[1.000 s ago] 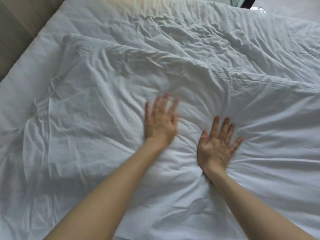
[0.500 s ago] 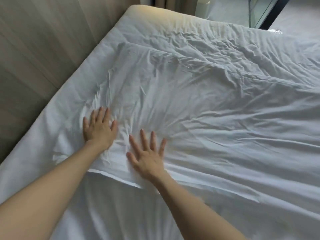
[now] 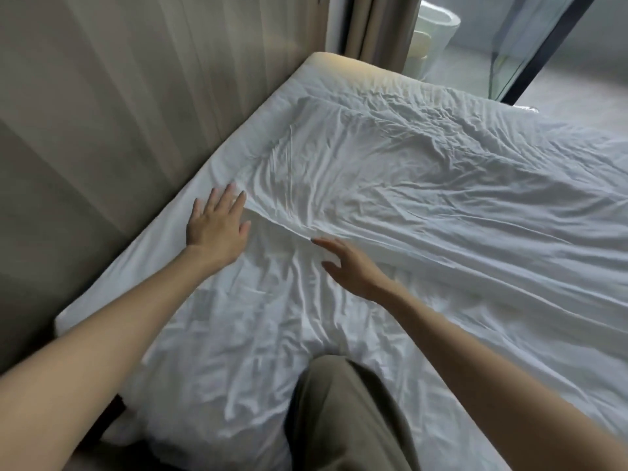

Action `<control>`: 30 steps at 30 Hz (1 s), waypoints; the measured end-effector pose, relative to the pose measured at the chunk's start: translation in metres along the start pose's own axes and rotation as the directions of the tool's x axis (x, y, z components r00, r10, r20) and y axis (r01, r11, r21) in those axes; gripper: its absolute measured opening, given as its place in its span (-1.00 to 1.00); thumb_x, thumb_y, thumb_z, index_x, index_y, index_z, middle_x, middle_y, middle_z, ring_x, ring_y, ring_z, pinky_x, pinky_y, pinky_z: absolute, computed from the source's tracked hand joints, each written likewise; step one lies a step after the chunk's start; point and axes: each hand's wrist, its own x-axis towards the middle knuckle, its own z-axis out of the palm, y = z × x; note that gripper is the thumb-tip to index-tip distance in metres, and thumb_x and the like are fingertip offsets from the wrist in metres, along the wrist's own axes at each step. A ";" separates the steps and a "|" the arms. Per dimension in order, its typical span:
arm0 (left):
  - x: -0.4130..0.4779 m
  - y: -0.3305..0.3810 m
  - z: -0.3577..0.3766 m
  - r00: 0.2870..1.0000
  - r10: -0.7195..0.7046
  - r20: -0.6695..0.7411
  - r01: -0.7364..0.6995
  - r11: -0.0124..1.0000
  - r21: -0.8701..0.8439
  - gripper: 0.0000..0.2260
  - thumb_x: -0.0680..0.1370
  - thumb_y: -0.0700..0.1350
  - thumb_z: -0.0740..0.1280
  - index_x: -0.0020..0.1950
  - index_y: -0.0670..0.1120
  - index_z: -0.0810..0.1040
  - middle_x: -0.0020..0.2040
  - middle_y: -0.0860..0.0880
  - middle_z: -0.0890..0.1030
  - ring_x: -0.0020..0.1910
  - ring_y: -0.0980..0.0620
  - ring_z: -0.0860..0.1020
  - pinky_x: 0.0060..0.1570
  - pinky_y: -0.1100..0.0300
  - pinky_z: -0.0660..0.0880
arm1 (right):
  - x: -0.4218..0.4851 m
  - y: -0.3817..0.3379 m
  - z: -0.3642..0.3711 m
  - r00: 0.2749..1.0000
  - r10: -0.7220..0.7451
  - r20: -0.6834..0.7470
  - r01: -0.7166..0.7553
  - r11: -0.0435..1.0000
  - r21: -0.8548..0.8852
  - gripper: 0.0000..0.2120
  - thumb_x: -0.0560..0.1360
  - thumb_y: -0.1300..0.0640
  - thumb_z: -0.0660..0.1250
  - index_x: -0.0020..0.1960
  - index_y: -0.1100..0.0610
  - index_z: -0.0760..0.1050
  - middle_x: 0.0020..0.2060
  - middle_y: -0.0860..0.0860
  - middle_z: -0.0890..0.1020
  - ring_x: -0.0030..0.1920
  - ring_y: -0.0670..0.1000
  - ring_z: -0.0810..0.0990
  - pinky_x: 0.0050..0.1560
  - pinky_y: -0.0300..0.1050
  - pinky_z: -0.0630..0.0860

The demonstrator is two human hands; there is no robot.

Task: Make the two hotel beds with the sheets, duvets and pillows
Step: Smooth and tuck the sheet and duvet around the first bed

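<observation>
Palm down, the left hand (image 3: pixel 217 226) presses the wrinkled white bed sheet (image 3: pixel 258 321), fingers spread, fingertips at the corner of the crumpled white duvet (image 3: pixel 424 185). Just right of it, the right hand (image 3: pixel 353 266) is open too, straight fingers touching the duvet's folded edge. Duvet spreads beyond both hands.

The left grip (image 3: pixel 217 226) lies flat, fingers spread, on the white sheet (image 3: pixel 238 317) at 10 o'clock, fingertips by the corner of the creased duvet (image 3: pixel 424 198). The right grip (image 3: pixel 346 266), fingers straight, meets the duvet's edge. An olive-trousered knee (image 3: pixel 346 413) shows at 6 o'clock.
</observation>
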 end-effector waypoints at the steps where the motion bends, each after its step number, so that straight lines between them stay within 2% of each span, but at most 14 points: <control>1: -0.019 -0.005 -0.005 1.000 -0.007 -0.001 0.007 1.000 -0.015 -0.48 0.67 0.07 -0.03 0.59 0.00 -0.13 0.59 0.00 -0.17 0.57 -0.04 -0.14 0.50 -0.04 -0.13 | -0.015 -0.009 -0.005 1.000 0.010 0.002 -0.010 1.000 -0.016 -0.50 0.59 0.19 0.26 0.50 0.00 0.30 0.45 0.04 0.38 0.45 0.06 0.32 0.42 -0.06 0.26; 3: -0.053 -0.014 -0.010 1.000 -0.023 0.008 0.023 0.999 -0.041 -0.48 0.67 0.05 -0.03 0.59 -0.01 -0.13 0.59 -0.01 -0.17 0.57 -0.05 -0.14 0.50 -0.04 -0.13 | -0.044 -0.025 -0.009 1.000 0.029 -0.002 -0.030 0.997 -0.066 -0.51 0.59 0.16 0.26 0.50 -0.03 0.29 0.46 0.02 0.36 0.46 0.05 0.30 0.43 -0.02 0.23; 6: -0.101 -0.027 -0.005 0.999 -0.039 0.025 0.042 0.992 -0.122 -0.49 0.67 0.03 -0.01 0.59 -0.01 -0.08 0.60 -0.03 -0.12 0.57 -0.06 -0.10 0.51 -0.02 -0.09 | -0.080 -0.045 -0.004 0.996 0.085 0.027 -0.081 0.987 -0.139 -0.51 0.60 0.07 0.24 0.51 -0.11 0.25 0.49 -0.01 0.31 0.49 0.07 0.25 0.43 0.13 0.21; 11: -0.168 -0.058 0.029 0.972 -0.135 0.193 0.175 0.962 -0.211 -0.49 0.65 -0.02 0.04 0.59 0.02 -0.03 0.59 -0.11 -0.06 0.54 -0.15 -0.02 0.46 -0.09 0.11 | -0.123 -0.075 0.027 0.979 0.162 0.125 -0.143 0.978 -0.153 -0.50 0.61 0.02 0.22 0.51 -0.17 0.20 0.52 0.01 0.25 0.50 0.16 0.18 0.43 0.24 0.17; 13: -0.189 -0.071 0.045 0.951 -0.170 0.260 0.234 0.942 -0.240 -0.48 0.65 -0.03 0.05 0.59 0.02 -0.02 0.58 -0.12 -0.03 0.53 -0.16 0.02 0.40 -0.11 0.20 | -0.130 -0.086 0.045 0.957 0.220 0.188 -0.191 0.968 -0.162 -0.48 0.61 0.00 0.20 0.53 -0.19 0.14 0.54 0.02 0.18 0.53 0.19 0.08 0.45 0.27 0.12; 16: -0.212 -0.089 0.070 0.918 -0.229 0.323 0.331 0.892 -0.307 -0.48 0.65 -0.02 0.08 0.59 0.03 -0.01 0.59 -0.11 0.00 0.54 -0.16 0.04 0.40 -0.11 0.22 | -0.130 -0.101 0.076 0.921 0.305 0.242 -0.265 0.947 -0.182 -0.46 0.62 -0.04 0.19 0.53 -0.25 0.07 0.58 0.00 0.04 0.54 0.23 -0.05 0.49 0.25 0.02; 19: -0.224 -0.106 0.097 0.889 -0.282 0.361 0.412 0.837 -0.359 -0.44 0.64 0.01 0.13 0.59 0.03 -0.03 0.58 -0.16 0.00 0.53 -0.18 0.05 0.41 -0.14 0.22 | -0.125 -0.104 0.115 0.887 0.330 0.324 -0.279 0.940 -0.194 -0.44 0.61 -0.06 0.18 0.52 -0.32 0.02 0.58 -0.02 -0.07 0.54 0.27 -0.09 0.46 0.30 0.07; 22: -0.224 -0.122 0.122 0.850 -0.330 0.411 0.490 0.782 -0.385 -0.38 0.63 0.08 0.16 0.59 0.06 -0.10 0.58 -0.19 -0.04 0.54 -0.22 0.02 0.42 -0.16 0.20 | -0.121 -0.095 0.155 0.854 0.330 0.402 -0.273 0.942 -0.194 -0.39 0.60 -0.05 0.20 0.51 -0.36 -0.03 0.57 0.00 -0.19 0.53 0.32 -0.06 0.46 0.34 0.04; 27: -0.209 -0.140 0.165 0.828 -0.352 0.436 0.509 0.798 -0.322 -0.30 0.60 0.21 0.15 0.56 0.15 -0.24 0.56 -0.23 -0.20 0.53 -0.28 -0.04 0.39 -0.21 0.17 | -0.100 -0.066 0.196 0.878 0.362 0.313 -0.285 0.921 -0.266 -0.33 0.54 -0.12 0.30 0.50 -0.37 0.00 0.55 -0.04 -0.28 0.50 0.39 -0.20 0.42 0.39 0.07; 30: -0.194 -0.143 0.187 0.787 -0.383 0.485 0.574 0.742 -0.346 -0.14 0.49 0.35 0.22 0.52 0.21 -0.33 0.55 -0.19 -0.29 0.54 -0.26 -0.16 0.40 -0.26 0.11 | -0.094 -0.044 0.211 0.847 0.406 0.343 -0.345 0.911 -0.227 -0.20 0.42 -0.14 0.43 0.49 -0.39 0.02 0.54 -0.11 -0.28 0.48 0.39 -0.26 0.40 0.43 0.09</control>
